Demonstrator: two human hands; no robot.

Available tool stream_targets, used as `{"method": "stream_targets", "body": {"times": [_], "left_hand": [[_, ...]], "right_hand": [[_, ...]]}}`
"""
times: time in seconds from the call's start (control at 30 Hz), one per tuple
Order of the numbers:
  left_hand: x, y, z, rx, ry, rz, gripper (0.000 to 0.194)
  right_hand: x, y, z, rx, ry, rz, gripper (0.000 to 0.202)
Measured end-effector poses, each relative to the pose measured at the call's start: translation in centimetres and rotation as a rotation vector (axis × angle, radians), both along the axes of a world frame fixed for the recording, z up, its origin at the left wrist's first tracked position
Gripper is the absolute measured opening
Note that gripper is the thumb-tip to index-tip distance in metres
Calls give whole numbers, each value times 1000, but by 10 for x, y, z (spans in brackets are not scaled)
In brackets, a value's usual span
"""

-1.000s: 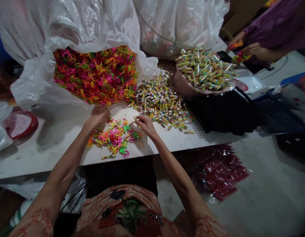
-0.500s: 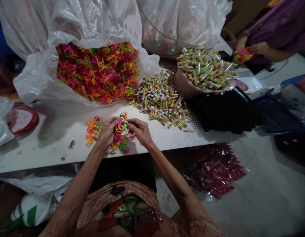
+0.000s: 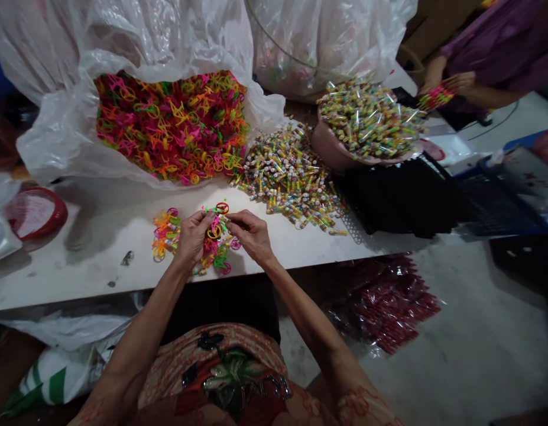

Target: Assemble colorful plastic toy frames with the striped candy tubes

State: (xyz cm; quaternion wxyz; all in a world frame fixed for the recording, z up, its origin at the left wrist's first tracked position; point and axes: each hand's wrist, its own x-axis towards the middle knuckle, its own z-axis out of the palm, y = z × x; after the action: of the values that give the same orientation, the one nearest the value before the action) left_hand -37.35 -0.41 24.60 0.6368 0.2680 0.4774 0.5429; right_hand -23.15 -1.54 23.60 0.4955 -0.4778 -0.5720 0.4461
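Observation:
My left hand [image 3: 194,235] pinches a small colourful plastic piece [image 3: 221,207] with a red ring, above the white table. Close on its right, my right hand [image 3: 252,235] has thumb and forefinger closed on a small candy-like tube [image 3: 228,219]. Beneath and around both hands lies a small heap of bright plastic pieces and tubes [image 3: 166,232]. Behind them an open white bag [image 3: 56,142] holds many bright plastic pieces [image 3: 176,127]. A pile of small wrapped tubes [image 3: 291,177] lies to the right of the bag.
A pink basin [image 3: 329,148] heaped with tubes stands behind a black tray-like object [image 3: 402,195]. At the left is a red round container [image 3: 56,216]. Another person's hands [image 3: 462,83] hold colourful pieces at the upper right. Dark red packets [image 3: 389,307] lie below the table's edge.
The view has shifted slightly. Both hands stay close together over the small heap, with little visible change in their grip.

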Motion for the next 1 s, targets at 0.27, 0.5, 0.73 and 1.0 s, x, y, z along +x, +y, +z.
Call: {"method": "stream_targets", "body": {"times": [0.27, 0.5, 0.73, 1.0], "left_hand": [[-2, 0, -5, -69, 10, 38, 36], [-13, -2, -16, -203, 34, -70, 41], [-18, 3, -19, 1, 265, 21, 37], [-16, 9, -18, 114, 319, 40, 34]], "right_hand": [[-1, 2, -4, 84, 4, 128, 15], [4, -1, -8, -9, -65, 256, 15], [-14, 6, -18, 42, -126, 101, 18], [-21, 17, -7, 158, -633, 98, 17]]}}
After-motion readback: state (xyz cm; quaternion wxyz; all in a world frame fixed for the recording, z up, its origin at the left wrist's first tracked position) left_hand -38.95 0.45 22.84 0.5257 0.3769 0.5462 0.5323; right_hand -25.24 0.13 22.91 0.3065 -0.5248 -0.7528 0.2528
